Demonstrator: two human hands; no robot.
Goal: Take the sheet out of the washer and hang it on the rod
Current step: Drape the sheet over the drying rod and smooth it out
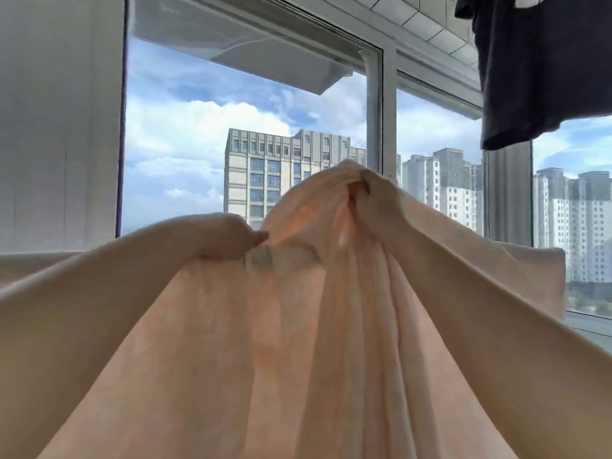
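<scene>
A pale peach sheet fills the lower half of the head view, raised in front of the window and falling towards me in long folds. My left hand grips a bunched fold of it at centre left. Higher up and to the right, my right hand grips another gathered bunch near the sheet's top. Part of the sheet spreads out flat to the right behind my right arm. The washer and the rod are out of view.
A large window with white frames faces tall buildings and a cloudy sky. A dark garment hangs at the top right. A white wall stands on the left.
</scene>
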